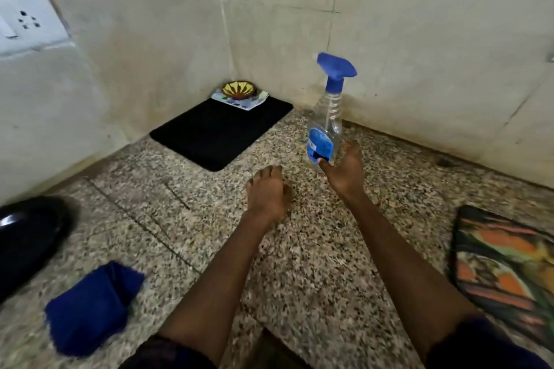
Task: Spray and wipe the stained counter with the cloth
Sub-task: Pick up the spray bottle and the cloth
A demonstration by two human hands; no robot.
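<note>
Right hand point(344, 171) at spray bottle point(325, 123), left hand point(268, 192) flat, palm down
</note>
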